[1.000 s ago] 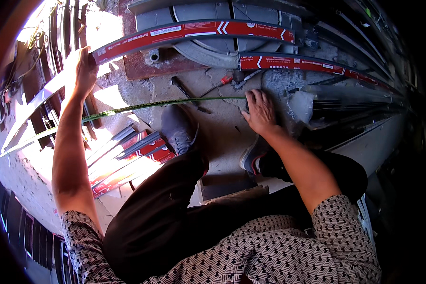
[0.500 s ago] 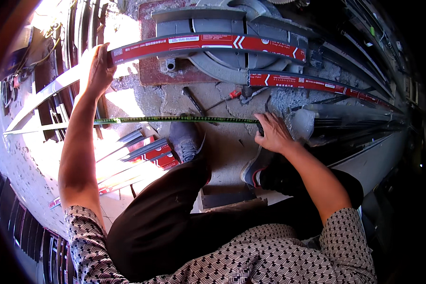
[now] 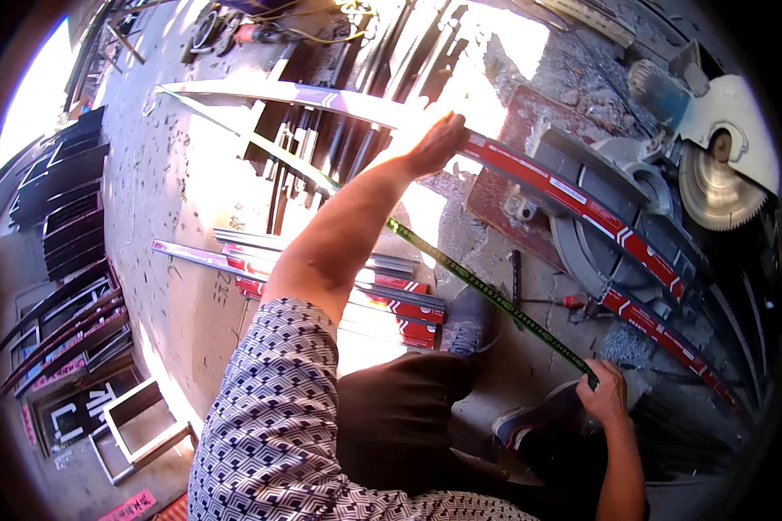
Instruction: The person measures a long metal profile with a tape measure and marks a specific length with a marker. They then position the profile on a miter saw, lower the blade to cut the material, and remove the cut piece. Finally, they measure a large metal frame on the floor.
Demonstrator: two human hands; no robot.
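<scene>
My left hand [image 3: 437, 143] is closed round a long metal profile [image 3: 547, 178] with red printed film on it. The profile's right part lies across the grey base of a cut-off saw [image 3: 579, 252], and its other end reaches far to the left in bright sun. Down at the right, my right hand [image 3: 606, 392] grips a tape measure, whose case is mostly hidden by the fingers. Its green tape [image 3: 487, 291] runs slantwise under my left forearm, out to near the profile's far end. Beyond the saw base, a toothed round blade [image 3: 719, 187] shows under its white guard.
Short red-filmed profiles [image 3: 408, 304] lie on the floor beside my shoe. Another red-filmed profile [image 3: 660, 334] lies just right of the saw. A red-handled tool [image 3: 572, 301] and a black rod [image 3: 516, 273] are near the tape. Dark frames [image 3: 74, 230] stand along the left.
My view has swung to the left, so the hands and profile sit further right and slant. The saw blade and the frames at left now show. Both hands keep their holds.
</scene>
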